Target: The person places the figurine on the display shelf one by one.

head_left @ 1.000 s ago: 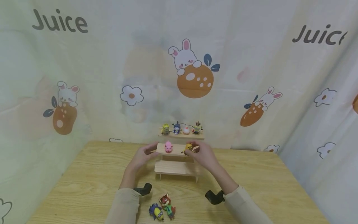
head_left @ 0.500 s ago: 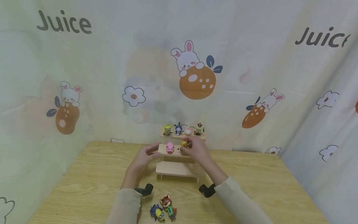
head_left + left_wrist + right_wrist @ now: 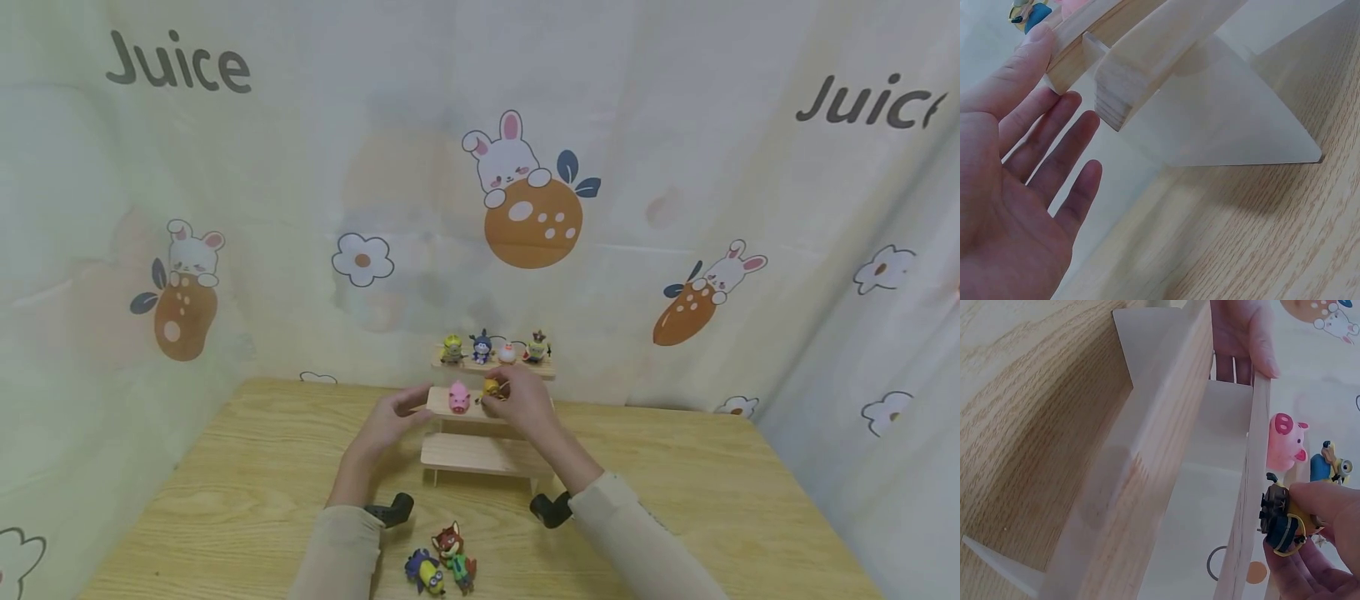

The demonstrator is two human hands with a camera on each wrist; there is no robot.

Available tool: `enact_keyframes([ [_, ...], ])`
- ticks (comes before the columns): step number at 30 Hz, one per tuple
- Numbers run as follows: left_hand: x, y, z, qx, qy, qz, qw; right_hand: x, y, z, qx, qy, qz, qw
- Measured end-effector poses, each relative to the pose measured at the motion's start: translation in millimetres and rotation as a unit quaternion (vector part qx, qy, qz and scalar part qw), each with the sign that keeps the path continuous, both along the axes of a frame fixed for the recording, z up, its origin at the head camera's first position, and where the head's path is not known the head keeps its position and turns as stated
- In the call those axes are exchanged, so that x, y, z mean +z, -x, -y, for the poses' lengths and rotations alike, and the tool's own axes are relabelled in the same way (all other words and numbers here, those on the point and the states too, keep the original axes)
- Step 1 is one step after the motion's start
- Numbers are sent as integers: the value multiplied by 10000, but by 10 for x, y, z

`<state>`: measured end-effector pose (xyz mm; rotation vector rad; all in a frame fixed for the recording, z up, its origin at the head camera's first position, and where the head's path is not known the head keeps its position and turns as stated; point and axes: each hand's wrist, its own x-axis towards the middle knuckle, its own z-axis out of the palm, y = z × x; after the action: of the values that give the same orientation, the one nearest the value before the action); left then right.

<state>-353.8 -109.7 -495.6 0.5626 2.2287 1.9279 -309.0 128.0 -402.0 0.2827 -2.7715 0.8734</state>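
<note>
My right hand (image 3: 527,404) pinches a small yellow-and-dark minion figurine (image 3: 1285,519) between thumb and fingers, at the middle tier of a stepped wooden display stand (image 3: 480,454). In the right wrist view it sits right at the shelf's edge, partly covered by the fingers. A pink pig figurine (image 3: 459,398) stands to its left on that tier. My left hand (image 3: 392,423) holds the tier's left end, thumb on the edge and index fingertip against the underside in the left wrist view; its other fingers extend free below.
Several figurines, among them a white one (image 3: 507,352), line the top tier behind. On the wooden table (image 3: 247,500) in front lie a fox figurine (image 3: 454,554) and a purple-and-yellow minion figurine (image 3: 425,572). A printed curtain (image 3: 420,167) hangs behind.
My right hand has moved left along the middle tier with the minion figurine, closer to the pig. The left hand has stayed at the tier's end, and the head view has shifted slightly.
</note>
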Motion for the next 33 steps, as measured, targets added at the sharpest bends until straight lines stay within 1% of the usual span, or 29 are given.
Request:
enact_keyframes([
  [6,1,-6,-5,45,99,13,9999,-19,25,14,-14,-180,62,9998],
  [11,1,-3,-11,37,69,-72,9999,-23,14,15,-40,-93,75,9999],
  [16,5,-10,-12,94,93,32,9999,-27,0,14,-34,-80,48,10000],
  [20,9,-25,-11,134,123,45,9998,-31,7,8,8,-136,47,9999],
  [27,-1,-20,-5,116,147,14,9998,-38,23,2,100,-282,-15,9996],
  [28,4,-17,-7,107,159,34,9998,-40,24,3,106,-281,-8,9995],
  [29,38,-42,-8,92,163,18,9998,-41,23,5,108,-283,-17,9995],
  [33,42,-44,-10,92,154,-63,9998,-44,18,4,131,-287,-50,9995],
])
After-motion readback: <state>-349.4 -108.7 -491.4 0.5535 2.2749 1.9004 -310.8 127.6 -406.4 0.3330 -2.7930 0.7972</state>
